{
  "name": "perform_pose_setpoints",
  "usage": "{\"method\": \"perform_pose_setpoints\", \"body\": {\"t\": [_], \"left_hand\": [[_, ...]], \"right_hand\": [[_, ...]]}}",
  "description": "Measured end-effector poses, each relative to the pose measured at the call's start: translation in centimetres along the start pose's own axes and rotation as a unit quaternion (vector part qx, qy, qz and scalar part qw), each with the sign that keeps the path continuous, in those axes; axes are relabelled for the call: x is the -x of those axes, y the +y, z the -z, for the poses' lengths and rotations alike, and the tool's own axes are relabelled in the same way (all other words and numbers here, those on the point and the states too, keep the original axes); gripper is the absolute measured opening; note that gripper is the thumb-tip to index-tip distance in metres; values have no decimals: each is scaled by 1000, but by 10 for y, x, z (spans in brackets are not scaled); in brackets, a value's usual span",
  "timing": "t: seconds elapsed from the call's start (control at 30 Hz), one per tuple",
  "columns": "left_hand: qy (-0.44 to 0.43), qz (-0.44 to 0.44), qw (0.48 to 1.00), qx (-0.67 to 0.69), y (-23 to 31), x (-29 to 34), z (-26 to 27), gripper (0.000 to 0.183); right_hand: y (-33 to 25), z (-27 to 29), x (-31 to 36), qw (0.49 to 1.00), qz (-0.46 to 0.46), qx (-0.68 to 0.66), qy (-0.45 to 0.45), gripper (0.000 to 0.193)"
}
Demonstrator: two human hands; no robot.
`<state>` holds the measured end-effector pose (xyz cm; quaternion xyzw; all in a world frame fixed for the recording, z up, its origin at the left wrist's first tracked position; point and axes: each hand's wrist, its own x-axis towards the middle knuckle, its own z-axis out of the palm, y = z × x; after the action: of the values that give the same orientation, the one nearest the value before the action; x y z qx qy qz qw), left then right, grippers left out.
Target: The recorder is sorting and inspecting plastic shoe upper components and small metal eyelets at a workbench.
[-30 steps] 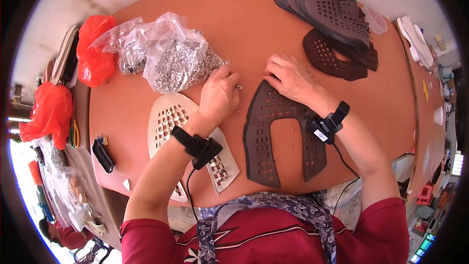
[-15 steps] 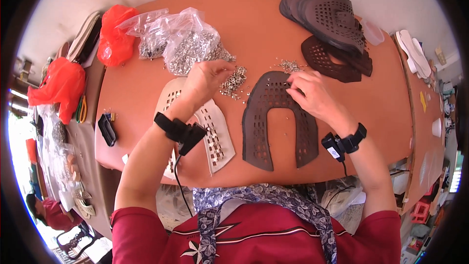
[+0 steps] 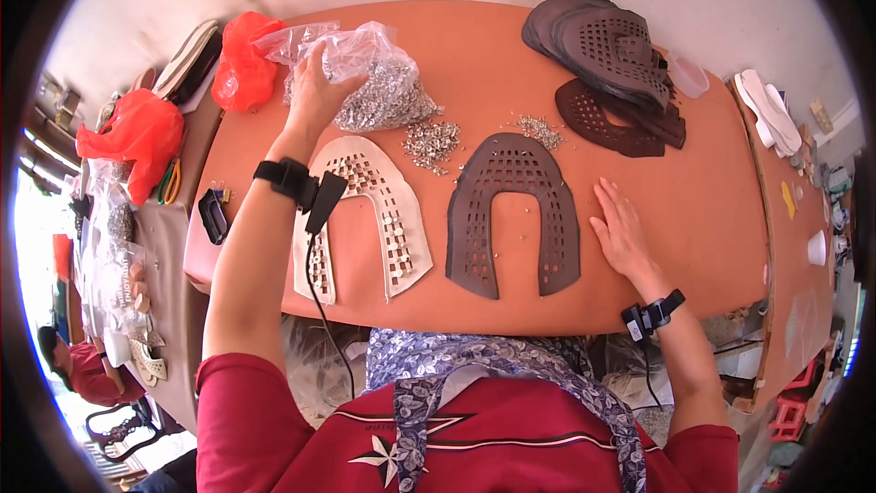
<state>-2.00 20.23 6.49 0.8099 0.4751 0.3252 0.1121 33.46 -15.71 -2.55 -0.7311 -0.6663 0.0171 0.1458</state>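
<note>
At the clear plastic bag of small silvery metal pieces (image 3: 388, 96), my left hand (image 3: 315, 99) has its fingers up and its thumb spread to the right. It looks to touch the bag's near left side without gripping it. My right hand (image 3: 622, 236) lies open on the orange table, right of a dark brown U-shaped shoe upper (image 3: 463, 219) punched with square holes. A cream upper (image 3: 415, 265) of the same shape lies to its left, with pale squares in many holes. Beyond the two uppers sit loose piles of metal pieces (image 3: 431, 144) and small studs (image 3: 540, 131).
Stacked dark uppers (image 3: 593, 36) stand at the far right, with dark brown cut pieces (image 3: 593, 123) before them. Red plastic bags (image 3: 245, 64) are at the far left. A black case (image 3: 213, 217) lies near the left edge. A person (image 3: 96, 374) sits beyond the side table.
My left hand has moved from beside the metal pile to the plastic bag. My right hand has left the dark upper and now rests flat on the table. The view has shifted slightly.
</note>
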Motion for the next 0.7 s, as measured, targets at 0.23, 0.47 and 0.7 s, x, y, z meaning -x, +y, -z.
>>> {"method": "perform_pose_setpoints", "body": {"t": [0.23,0.47,0.7], "left_hand": [[-62,187,938,285,-22,-13,-26,104],[-82,161,942,281,-19,-20,-21,30],[-15,188,908,374,-6,-24,-12,13]], "right_hand": [[4,-5,0,1000,-8,13,5,52],[5,1,-5,1000,-5,17,-9,53],[1,3,-2,1000,-11,-5,-15,58]]}}
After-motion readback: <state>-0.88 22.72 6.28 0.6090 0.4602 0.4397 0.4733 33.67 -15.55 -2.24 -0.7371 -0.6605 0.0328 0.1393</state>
